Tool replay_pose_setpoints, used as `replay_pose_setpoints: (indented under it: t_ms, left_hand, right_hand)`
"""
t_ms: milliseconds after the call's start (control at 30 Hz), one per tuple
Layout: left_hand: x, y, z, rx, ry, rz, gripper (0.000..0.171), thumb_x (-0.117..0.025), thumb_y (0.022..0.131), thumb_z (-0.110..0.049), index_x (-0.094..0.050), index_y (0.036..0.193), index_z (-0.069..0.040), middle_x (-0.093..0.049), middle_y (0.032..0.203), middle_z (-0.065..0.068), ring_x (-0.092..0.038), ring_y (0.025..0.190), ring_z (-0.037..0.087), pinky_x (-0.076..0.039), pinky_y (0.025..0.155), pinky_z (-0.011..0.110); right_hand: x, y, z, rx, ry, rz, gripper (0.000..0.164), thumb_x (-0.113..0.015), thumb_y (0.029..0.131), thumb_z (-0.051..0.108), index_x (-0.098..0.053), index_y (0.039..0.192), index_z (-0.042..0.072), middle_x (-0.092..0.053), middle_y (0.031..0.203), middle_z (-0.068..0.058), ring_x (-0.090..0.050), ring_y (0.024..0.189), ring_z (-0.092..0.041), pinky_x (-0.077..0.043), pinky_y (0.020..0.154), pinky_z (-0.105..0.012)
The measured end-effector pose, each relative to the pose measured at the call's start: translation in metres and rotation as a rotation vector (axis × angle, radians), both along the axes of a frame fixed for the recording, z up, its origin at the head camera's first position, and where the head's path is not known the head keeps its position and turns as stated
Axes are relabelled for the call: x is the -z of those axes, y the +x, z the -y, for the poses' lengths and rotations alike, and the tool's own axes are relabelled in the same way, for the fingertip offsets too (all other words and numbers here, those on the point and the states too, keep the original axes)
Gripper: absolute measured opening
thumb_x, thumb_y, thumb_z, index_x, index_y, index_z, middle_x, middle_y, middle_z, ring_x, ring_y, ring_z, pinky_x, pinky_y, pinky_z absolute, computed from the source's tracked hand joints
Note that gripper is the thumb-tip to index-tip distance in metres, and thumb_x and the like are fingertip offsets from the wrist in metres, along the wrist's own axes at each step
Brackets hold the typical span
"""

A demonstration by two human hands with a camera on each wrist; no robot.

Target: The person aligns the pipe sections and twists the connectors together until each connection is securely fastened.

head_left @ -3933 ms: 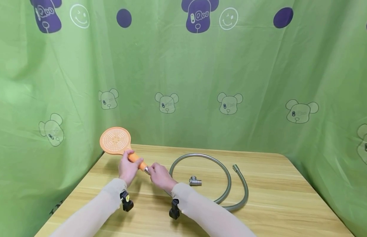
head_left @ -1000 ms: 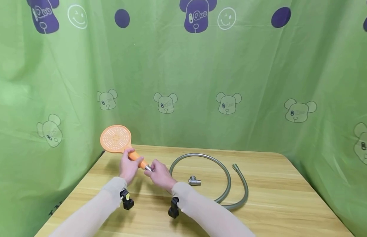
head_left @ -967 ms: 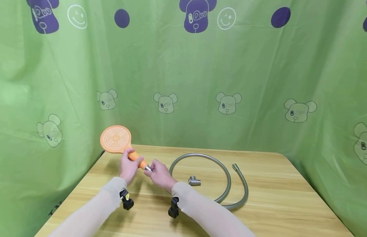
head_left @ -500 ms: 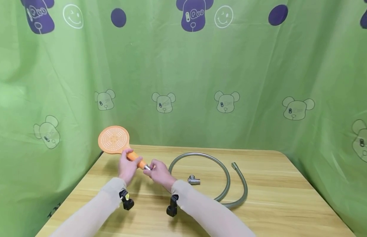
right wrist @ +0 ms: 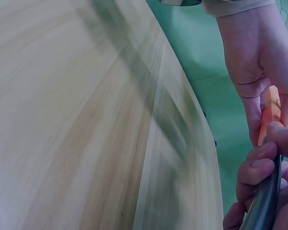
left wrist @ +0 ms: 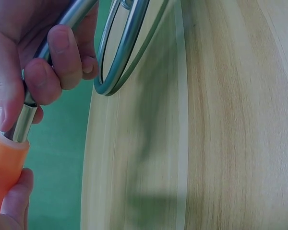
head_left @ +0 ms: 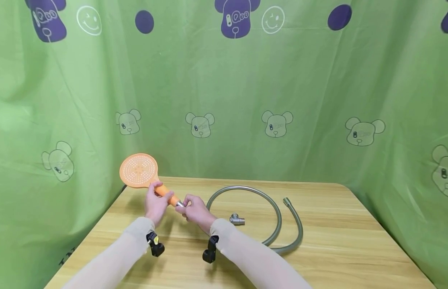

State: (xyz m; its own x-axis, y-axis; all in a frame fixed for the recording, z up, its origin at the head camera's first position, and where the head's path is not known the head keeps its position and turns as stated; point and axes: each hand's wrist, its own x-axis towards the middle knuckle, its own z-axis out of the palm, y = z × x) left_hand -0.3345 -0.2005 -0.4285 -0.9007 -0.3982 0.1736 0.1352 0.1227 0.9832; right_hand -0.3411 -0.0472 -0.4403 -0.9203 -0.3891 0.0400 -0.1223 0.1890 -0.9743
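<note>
An orange shower head (head_left: 138, 170) is held above the left part of the table, its perforated face showing. My left hand (head_left: 156, 204) grips its orange handle (left wrist: 7, 165). At the handle's lower end sits a silver hose nut (left wrist: 24, 123), against the orange rim in the left wrist view. The fingers of my right hand (head_left: 197, 212) curl around the hose end and pinch near this nut. From there the grey shower hose (head_left: 278, 208) runs under my right forearm and loops across the table. In the right wrist view the hose (right wrist: 263, 206) passes through my right hand.
Inside the hose loop lies a small metal tee valve (head_left: 237, 219). The hose's other end, a metal nut (head_left: 286, 201), rests to the right on the wooden table (head_left: 346, 233). A green patterned curtain (head_left: 238, 152) encloses the back and sides.
My right fingers have shifted their grip around the nut, while my left hand keeps holding the handle. The whole view has moved slightly. The valve and the hose's free end lie as before.
</note>
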Motion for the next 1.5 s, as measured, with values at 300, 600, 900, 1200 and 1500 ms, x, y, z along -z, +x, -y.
replay_pose_setpoints:
  t_ms: [300,600,900,1200,1500]
  left_hand:
    - [0.0,-0.001,0.0,-0.014,-0.015,0.011,0.056,-0.071,0.089,0.0,-0.043,0.137,-0.007,-0.05,0.116,0.018,-0.055,0.095,0.021,-0.055,0.069,0.017]
    - [0.002,-0.003,-0.001,-0.055,-0.053,0.011,0.06,-0.074,0.087,-0.003,-0.041,0.137,-0.007,-0.055,0.113,0.019,-0.059,0.086,0.019,-0.057,0.066,0.02]
    - [0.007,-0.002,0.003,-0.058,-0.047,0.057,0.06,-0.076,0.086,-0.008,-0.041,0.135,-0.006,-0.056,0.125,0.02,-0.062,0.097,0.027,-0.058,0.068,0.023]
    - [0.014,-0.004,0.002,-0.09,-0.111,0.093,0.061,-0.078,0.084,-0.012,-0.043,0.134,-0.006,-0.058,0.127,0.019,-0.06,0.107,0.03,-0.057,0.071,0.022]
    - [0.021,-0.006,0.003,-0.068,-0.078,0.116,0.059,-0.076,0.086,-0.012,-0.042,0.134,-0.005,-0.055,0.126,0.02,-0.062,0.095,0.024,-0.058,0.068,0.021]
  right_hand:
    - [0.001,0.0,0.001,0.026,0.031,0.029,0.027,-0.074,0.09,0.018,-0.05,0.083,0.01,-0.057,0.068,-0.003,-0.048,0.057,-0.013,-0.039,0.05,-0.024]
    - [0.002,0.002,0.004,0.064,0.082,0.026,0.025,-0.075,0.09,0.021,-0.052,0.087,0.01,-0.058,0.066,-0.001,-0.046,0.053,-0.011,-0.038,0.048,-0.023]
    - [0.004,0.001,0.005,0.076,0.13,0.007,0.023,-0.077,0.086,0.021,-0.058,0.091,0.009,-0.057,0.069,0.0,-0.047,0.054,-0.011,-0.038,0.048,-0.022]
    - [0.005,0.002,0.0,0.082,0.171,-0.038,0.025,-0.081,0.083,0.02,-0.061,0.092,0.008,-0.053,0.07,0.001,-0.047,0.058,-0.012,-0.037,0.049,-0.023]
    - [0.006,0.0,-0.006,0.091,0.209,-0.111,0.023,-0.08,0.083,0.022,-0.065,0.093,0.008,-0.062,0.08,-0.001,-0.055,0.07,-0.013,-0.045,0.06,-0.025]
